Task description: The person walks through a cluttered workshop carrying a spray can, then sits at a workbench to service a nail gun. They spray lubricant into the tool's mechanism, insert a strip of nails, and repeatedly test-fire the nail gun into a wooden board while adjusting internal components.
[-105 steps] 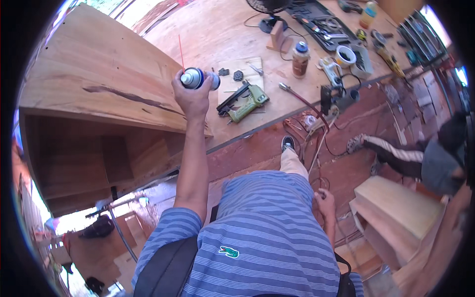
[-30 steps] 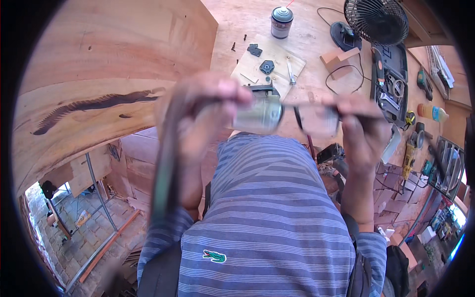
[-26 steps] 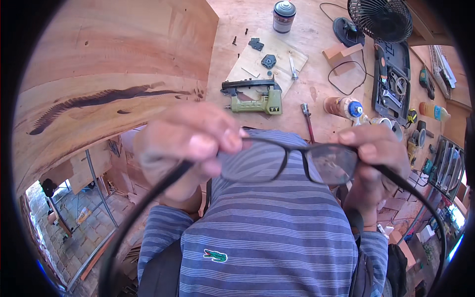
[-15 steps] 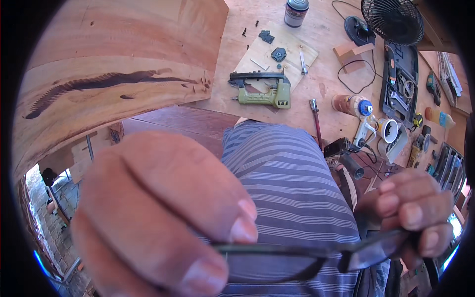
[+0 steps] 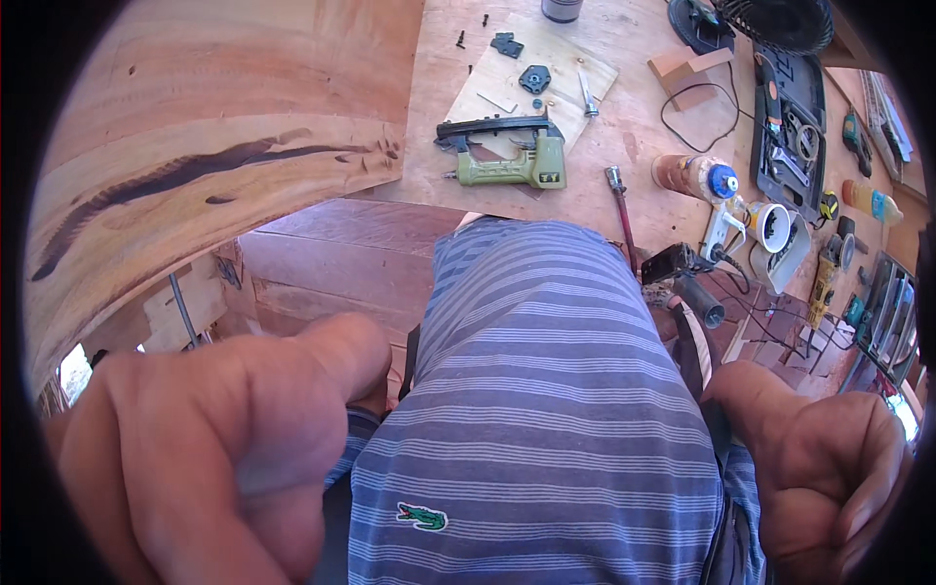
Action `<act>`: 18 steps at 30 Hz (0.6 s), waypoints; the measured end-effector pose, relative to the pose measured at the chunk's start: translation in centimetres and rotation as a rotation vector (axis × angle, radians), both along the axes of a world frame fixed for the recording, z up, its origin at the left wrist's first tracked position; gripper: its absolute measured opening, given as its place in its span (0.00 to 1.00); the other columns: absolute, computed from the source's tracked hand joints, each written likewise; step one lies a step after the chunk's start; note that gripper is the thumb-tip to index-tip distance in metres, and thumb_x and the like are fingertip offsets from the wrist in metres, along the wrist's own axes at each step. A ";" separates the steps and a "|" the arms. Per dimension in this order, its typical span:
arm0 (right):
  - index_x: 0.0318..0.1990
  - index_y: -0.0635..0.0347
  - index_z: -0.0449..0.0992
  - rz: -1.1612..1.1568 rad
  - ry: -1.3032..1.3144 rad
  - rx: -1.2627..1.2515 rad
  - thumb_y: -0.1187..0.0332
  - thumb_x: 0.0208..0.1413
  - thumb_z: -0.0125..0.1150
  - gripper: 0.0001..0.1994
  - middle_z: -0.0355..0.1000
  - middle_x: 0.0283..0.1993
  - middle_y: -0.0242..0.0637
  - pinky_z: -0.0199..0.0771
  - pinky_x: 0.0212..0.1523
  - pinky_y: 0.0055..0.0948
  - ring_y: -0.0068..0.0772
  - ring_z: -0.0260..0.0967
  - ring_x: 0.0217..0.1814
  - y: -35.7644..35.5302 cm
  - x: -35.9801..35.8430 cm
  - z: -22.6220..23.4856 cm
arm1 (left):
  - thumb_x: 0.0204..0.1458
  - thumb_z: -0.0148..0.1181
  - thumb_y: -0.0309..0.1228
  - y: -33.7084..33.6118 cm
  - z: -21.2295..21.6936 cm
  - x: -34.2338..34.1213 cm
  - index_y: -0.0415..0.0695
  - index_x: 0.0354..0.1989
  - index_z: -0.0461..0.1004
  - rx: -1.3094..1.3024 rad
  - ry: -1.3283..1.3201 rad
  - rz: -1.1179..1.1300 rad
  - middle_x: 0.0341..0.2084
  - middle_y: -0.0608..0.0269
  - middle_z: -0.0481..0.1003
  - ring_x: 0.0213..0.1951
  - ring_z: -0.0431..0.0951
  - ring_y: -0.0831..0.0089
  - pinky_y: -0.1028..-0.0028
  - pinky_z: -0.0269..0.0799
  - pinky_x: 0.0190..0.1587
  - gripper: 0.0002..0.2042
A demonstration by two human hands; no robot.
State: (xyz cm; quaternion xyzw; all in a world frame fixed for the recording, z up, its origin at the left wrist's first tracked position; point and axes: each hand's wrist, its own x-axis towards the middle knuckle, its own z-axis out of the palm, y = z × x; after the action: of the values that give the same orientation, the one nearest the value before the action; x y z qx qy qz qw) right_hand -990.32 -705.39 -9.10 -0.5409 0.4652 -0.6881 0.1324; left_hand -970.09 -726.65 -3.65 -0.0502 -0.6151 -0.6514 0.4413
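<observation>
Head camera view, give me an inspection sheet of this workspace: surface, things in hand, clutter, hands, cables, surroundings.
Surface: plywood bench top, bare wood, with a paper sheet under small parts.
Things in hand: nothing seen in either hand; nearest tool is the green nail gun on the bench.
Clutter: screwdriver, glue bottle with blue cap, open tool case, wood block, can.
Hands: left hand and right hand close to the camera, fingers curled; grip contents hidden.
Cables: black cord looped across the bench.
Surroundings: large curved wooden panel at left, fan at top.
</observation>
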 end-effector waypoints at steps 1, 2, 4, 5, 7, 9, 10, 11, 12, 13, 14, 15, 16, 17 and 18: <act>0.54 0.63 0.68 -0.042 -0.018 0.002 0.52 0.63 0.54 0.23 0.74 0.45 0.48 0.79 0.44 0.34 0.39 0.77 0.42 0.3 0.0 -0.1 | 0.44 0.69 0.24 0.3 -0.7 -0.4 0.41 0.35 0.79 0.000 -0.003 0.042 0.30 0.64 0.79 0.37 0.78 0.71 0.74 0.75 0.43 0.10; 0.54 0.63 0.68 -0.092 -0.036 0.002 0.52 0.63 0.54 0.23 0.74 0.45 0.49 0.79 0.44 0.34 0.40 0.77 0.42 0.6 0.1 -0.2 | 0.44 0.69 0.24 1.1 -2.4 -1.0 0.41 0.36 0.78 0.021 -0.072 0.122 0.31 0.64 0.79 0.38 0.78 0.71 0.73 0.74 0.44 0.10; 0.55 0.64 0.68 -0.183 -0.092 -0.001 0.52 0.63 0.55 0.24 0.75 0.44 0.49 0.79 0.45 0.34 0.40 0.77 0.43 0.9 0.3 -0.8 | 0.44 0.70 0.25 1.5 -7.4 -2.0 0.39 0.38 0.78 0.082 -0.298 0.279 0.31 0.63 0.79 0.39 0.77 0.70 0.73 0.73 0.46 0.12; 0.55 0.64 0.68 -0.243 -0.120 0.016 0.52 0.63 0.55 0.24 0.75 0.44 0.50 0.79 0.45 0.34 0.41 0.77 0.43 1.0 0.3 -1.4 | 0.44 0.70 0.25 0.6 -12.0 -2.9 0.39 0.39 0.78 0.065 -0.517 0.257 0.31 0.62 0.79 0.40 0.77 0.69 0.72 0.72 0.46 0.13; 0.55 0.65 0.68 -0.360 -0.215 0.092 0.51 0.63 0.55 0.25 0.75 0.43 0.50 0.79 0.45 0.35 0.42 0.77 0.43 0.7 0.4 -3.4 | 0.44 0.70 0.26 -0.5 -21.3 -3.1 0.37 0.37 0.77 -0.318 -0.984 0.159 0.32 0.55 0.78 0.36 0.79 0.64 0.70 0.75 0.40 0.12; 0.54 0.69 0.68 -0.347 -0.271 0.230 0.60 0.64 0.54 0.20 0.76 0.43 0.49 0.78 0.46 0.33 0.38 0.77 0.43 -0.9 0.3 -7.0 | 0.39 0.71 0.26 -0.2 -28.7 -0.6 0.37 0.38 0.75 -0.666 -1.039 0.161 0.34 0.52 0.76 0.40 0.76 0.56 0.62 0.72 0.45 0.16; 0.52 0.73 0.70 -0.294 -0.382 0.350 0.67 0.63 0.54 0.17 0.77 0.41 0.48 0.78 0.44 0.33 0.38 0.77 0.39 -1.1 0.4 -9.3 | 0.38 0.71 0.27 0.3 -30.3 0.2 0.37 0.39 0.75 -0.753 -1.050 0.180 0.35 0.52 0.75 0.41 0.75 0.54 0.60 0.69 0.47 0.18; 0.50 0.71 0.72 -0.263 -0.482 0.485 0.68 0.61 0.57 0.15 0.76 0.41 0.46 0.77 0.43 0.29 0.33 0.76 0.40 -1.4 0.7 -11.3 | 0.38 0.71 0.27 0.7 -31.4 0.4 0.37 0.39 0.74 -0.780 -1.064 0.175 0.35 0.52 0.74 0.42 0.74 0.54 0.60 0.68 0.48 0.18; 0.47 0.69 0.74 -0.227 -0.582 0.622 0.70 0.59 0.60 0.13 0.76 0.41 0.43 0.77 0.43 0.26 0.29 0.75 0.41 -1.8 1.1 -13.4 | 0.38 0.70 0.27 1.1 -32.1 0.4 0.37 0.39 0.73 -0.804 -1.082 0.173 0.35 0.52 0.74 0.42 0.73 0.54 0.59 0.66 0.49 0.18; 0.46 0.70 0.74 -0.206 -0.581 0.735 0.70 0.58 0.62 0.13 0.76 0.41 0.42 0.76 0.43 0.25 0.27 0.75 0.41 -1.7 1.4 -15.7 | 0.38 0.70 0.27 1.4 -32.6 0.2 0.37 0.40 0.73 -0.835 -1.096 0.168 0.35 0.52 0.73 0.43 0.73 0.55 0.59 0.65 0.50 0.19; 0.45 0.70 0.75 -0.181 -0.576 0.848 0.69 0.57 0.64 0.14 0.76 0.41 0.41 0.76 0.42 0.24 0.25 0.74 0.40 -1.9 1.6 -17.9 | 0.38 0.70 0.28 1.6 -33.0 -0.1 0.37 0.39 0.73 -0.858 -1.128 0.152 0.34 0.52 0.73 0.42 0.73 0.55 0.60 0.65 0.50 0.19; 0.46 0.70 0.75 -0.140 -0.568 0.935 0.68 0.56 0.65 0.15 0.76 0.40 0.41 0.75 0.42 0.24 0.26 0.74 0.40 -2.2 1.7 -19.6 | 0.38 0.70 0.28 1.8 -33.3 -0.6 0.38 0.39 0.72 -0.880 -1.160 0.133 0.34 0.52 0.73 0.42 0.72 0.55 0.60 0.64 0.50 0.18; 0.46 0.71 0.75 -0.098 -0.561 1.023 0.67 0.55 0.67 0.17 0.77 0.40 0.42 0.75 0.42 0.24 0.26 0.74 0.40 -2.5 1.9 -21.2 | 0.38 0.70 0.29 1.8 -33.7 -0.9 0.38 0.38 0.72 -0.902 -1.194 0.113 0.33 0.52 0.73 0.42 0.72 0.55 0.60 0.64 0.50 0.18; 0.46 0.71 0.75 -0.091 -0.522 1.057 0.66 0.55 0.67 0.17 0.77 0.40 0.42 0.75 0.42 0.24 0.27 0.74 0.40 -2.5 2.3 -22.9 | 0.38 0.70 0.29 1.8 -34.1 -1.0 0.38 0.40 0.72 -0.904 -1.228 0.093 0.35 0.52 0.73 0.42 0.72 0.54 0.60 0.65 0.50 0.19; 0.47 0.71 0.75 -0.082 -0.480 1.086 0.65 0.55 0.67 0.18 0.77 0.40 0.43 0.75 0.43 0.25 0.28 0.74 0.40 -2.7 2.6 -24.4 | 0.38 0.70 0.29 1.6 -34.4 -1.2 0.38 0.42 0.73 -0.909 -1.262 0.078 0.36 0.52 0.73 0.43 0.72 0.54 0.60 0.65 0.49 0.20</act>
State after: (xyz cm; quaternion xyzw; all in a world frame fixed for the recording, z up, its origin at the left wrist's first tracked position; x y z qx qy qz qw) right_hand -987.68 -708.12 -33.51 -0.2067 0.7283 -0.4591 0.4649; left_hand -971.29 -725.09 -38.02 0.1757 -0.9579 -0.2245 -0.0334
